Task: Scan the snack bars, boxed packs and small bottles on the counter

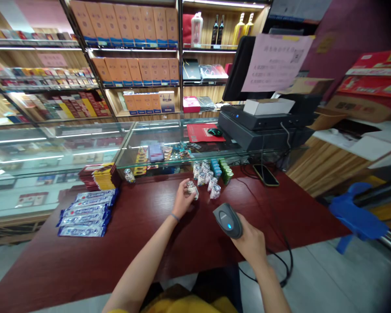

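Between the fingers of my left hand (pixel 182 199) is a small bottle with a silvery cap (pixel 192 189), at the middle of the dark red table (pixel 143 248). My right hand (pixel 251 239) is wrapped round a grey barcode scanner (pixel 228 221) with a blue light lit on its top. Its head points toward the small bottles. Just beyond my left hand stand several similar white bottles (pixel 209 176) in rows. Blue containers (pixel 216 168) and green containers (pixel 226 171) stand beside them on the right. One more bottle (pixel 129 175) stands apart near the glass counter.
Toothbrush-like blue-and-clear packets (pixel 84 213) lie overlapped at left, below red and yellow packs (pixel 99 176). A phone (pixel 266 174) rests at right. Behind are a glass counter (pixel 140 130), a mouse (pixel 214 131) and a monitor (pixel 237 69). A black cable (pixel 288 261) loops past the table edge.
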The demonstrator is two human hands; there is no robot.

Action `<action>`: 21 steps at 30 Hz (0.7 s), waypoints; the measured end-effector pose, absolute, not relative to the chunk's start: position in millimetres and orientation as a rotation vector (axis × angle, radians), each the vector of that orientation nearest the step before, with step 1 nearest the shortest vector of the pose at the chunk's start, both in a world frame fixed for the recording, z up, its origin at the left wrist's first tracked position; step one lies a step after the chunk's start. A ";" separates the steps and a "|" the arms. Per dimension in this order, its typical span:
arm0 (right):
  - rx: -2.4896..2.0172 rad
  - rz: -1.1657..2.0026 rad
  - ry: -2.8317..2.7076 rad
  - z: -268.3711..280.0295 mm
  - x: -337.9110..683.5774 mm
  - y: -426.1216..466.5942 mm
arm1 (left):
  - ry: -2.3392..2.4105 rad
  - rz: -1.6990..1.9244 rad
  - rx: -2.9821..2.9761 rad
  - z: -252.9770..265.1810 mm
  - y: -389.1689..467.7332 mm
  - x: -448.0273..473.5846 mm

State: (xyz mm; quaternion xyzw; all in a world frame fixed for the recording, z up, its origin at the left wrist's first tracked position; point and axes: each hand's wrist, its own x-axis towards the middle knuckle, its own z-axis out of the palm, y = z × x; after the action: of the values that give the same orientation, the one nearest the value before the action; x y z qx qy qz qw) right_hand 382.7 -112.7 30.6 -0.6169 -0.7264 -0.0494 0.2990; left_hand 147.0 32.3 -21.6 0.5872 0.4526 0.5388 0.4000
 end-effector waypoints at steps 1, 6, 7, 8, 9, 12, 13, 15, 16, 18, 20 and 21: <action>-1.634 -0.136 -1.936 30.3 380.4 -111.5 | 1.111 1.350 1.383 -21.0 29.3 133.6; -1.553 -0.176 -2.004 32.2 359.3 -102.2 | 1.056 1.291 1.065 -14.1 13.3 61.7; -1.530 -0.176 -2.016 32.3 353.2 -100.2 | 1.050 1.288 1.057 -11.8 10.2 48.2; -1.510 -0.174 -2.026 32.1 346.6 -98.4 | 1.048 1.292 1.063 -9.3 7.1 35.4; -1.485 -0.166 -2.040 31.6 339.5 -96.9 | 1.055 1.298 1.078 -7.0 4.0 23.4; -1.390 -0.123 -2.106 29.2 316.5 -93.9 | 1.096 1.309 1.115 -2.8 -5.0 -7.2; -1.356 -0.098 -2.135 28.6 308.4 -93.5 | 1.101 1.314 1.110 -3.0 -7.6 -15.1; -1.313 -0.041 -2.189 28.6 292.5 -93.6 | 1.088 1.344 1.070 -5.9 -11.7 -27.0; -1.304 -0.010 -2.208 28.9 284.9 -94.0 | 1.073 1.366 1.045 -8.2 -12.9 -30.9; -1.285 0.035 -2.240 29.7 271.3 -95.6 | 1.045 1.400 1.008 -13.6 -13.6 -35.3; -1.266 0.039 -2.259 29.7 260.8 -97.6 | 1.039 1.410 1.010 -18.4 -12.7 -36.4; -1.260 0.031 -2.268 29.1 256.9 -98.5 | 1.040 1.411 1.018 -20.1 -11.9 -36.3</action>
State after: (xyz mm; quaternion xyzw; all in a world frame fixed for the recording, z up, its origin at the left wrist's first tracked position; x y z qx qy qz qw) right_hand 256.9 -98.5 29.1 -0.4677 -0.8415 0.0115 0.2702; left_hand -36.3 -11.9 -20.1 0.4263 0.4356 0.5908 0.5286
